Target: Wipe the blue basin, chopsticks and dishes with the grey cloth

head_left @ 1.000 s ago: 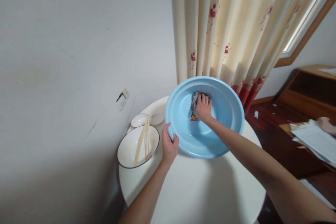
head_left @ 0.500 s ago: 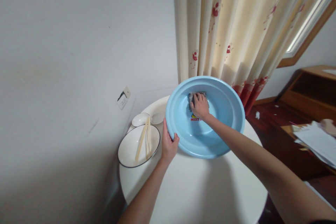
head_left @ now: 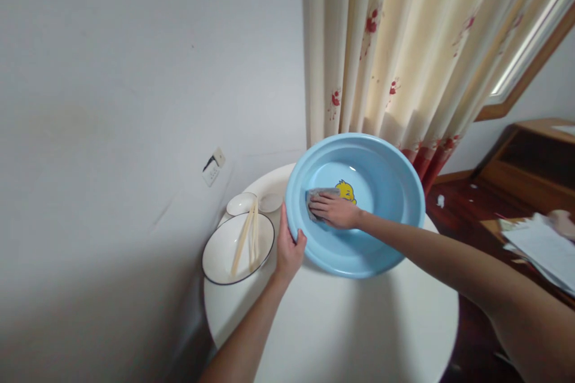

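A light blue plastic basin (head_left: 390, 161) is tilted toward me above the white round table, with a yellow cartoon duck (head_left: 345, 190) printed on its inside bottom. My left hand (head_left: 290, 248) grips the basin's left rim, thumb on the near side. Inside the basin, my right hand (head_left: 336, 210) presses a grey cloth (head_left: 330, 192) against the left part of the bottom and inner wall. Its fingers point left and lie over the cloth, hiding part of it.
On the round table (head_left: 332, 323), left of the basin, stand a large dark-rimmed white bowl (head_left: 220, 257) with chopsticks (head_left: 245, 239) in it and small white dishes (head_left: 241, 203). A curtain (head_left: 372, 42) hangs behind. Papers (head_left: 545, 245) lie at the right.
My right hand has moved the cloth from the upper part of the basin's bottom down and left, uncovering the duck print. My left hand keeps its grip on the rim.
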`<state>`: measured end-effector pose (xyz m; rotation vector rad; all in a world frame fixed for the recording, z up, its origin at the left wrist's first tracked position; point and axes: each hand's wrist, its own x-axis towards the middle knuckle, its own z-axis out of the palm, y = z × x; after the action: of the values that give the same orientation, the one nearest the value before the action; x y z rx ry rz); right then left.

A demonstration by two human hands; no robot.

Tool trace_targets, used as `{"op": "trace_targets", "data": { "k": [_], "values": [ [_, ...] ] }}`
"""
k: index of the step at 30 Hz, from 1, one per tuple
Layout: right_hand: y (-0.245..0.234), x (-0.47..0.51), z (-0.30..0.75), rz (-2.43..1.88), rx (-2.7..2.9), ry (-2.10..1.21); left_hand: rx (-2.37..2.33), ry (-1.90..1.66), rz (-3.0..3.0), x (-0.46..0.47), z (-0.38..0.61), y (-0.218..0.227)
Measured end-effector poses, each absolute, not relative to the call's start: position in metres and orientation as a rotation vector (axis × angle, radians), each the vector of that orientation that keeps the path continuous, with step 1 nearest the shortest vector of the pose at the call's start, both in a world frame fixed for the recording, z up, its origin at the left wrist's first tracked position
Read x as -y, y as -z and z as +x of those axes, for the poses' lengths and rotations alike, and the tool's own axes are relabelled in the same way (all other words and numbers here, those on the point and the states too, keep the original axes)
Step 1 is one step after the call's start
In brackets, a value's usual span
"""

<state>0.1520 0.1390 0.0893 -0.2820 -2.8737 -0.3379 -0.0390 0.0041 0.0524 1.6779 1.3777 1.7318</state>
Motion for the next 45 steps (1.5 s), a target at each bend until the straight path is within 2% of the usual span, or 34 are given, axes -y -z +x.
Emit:
{"op": "trace_targets", "data": {
  "k": [4,8,15,25,34,45],
  "values": [
    [-0.081,-0.130,0.171,-0.062,2.984,0.256,-1.393,-1.741,1.614,-0.003,-0.037,-0.055],
    [-0.071,-0.128,0.182,-0.074,3.002,0.295,-1.384,-1.740,1.567,-0.002,-0.035,-0.060],
    [-0.066,-0.122,0.167,-0.416,2.843,0.396,-1.368,-1.727,1.615,-0.003,-0.036,-0.065],
    [-0.094,-0.153,0.152,-1.148,2.290,0.376,-1.386,-1.712,1.627,-0.005,-0.036,-0.063],
    [-0.073,-0.133,0.141,-0.815,2.593,0.436,-1.394,-1.707,1.595,-0.004,-0.032,-0.061],
    [-0.106,-0.159,0.144,-1.347,2.113,0.416,-1.382,-1.762,1.637,-0.007,-0.032,-0.053]
  ]
}}
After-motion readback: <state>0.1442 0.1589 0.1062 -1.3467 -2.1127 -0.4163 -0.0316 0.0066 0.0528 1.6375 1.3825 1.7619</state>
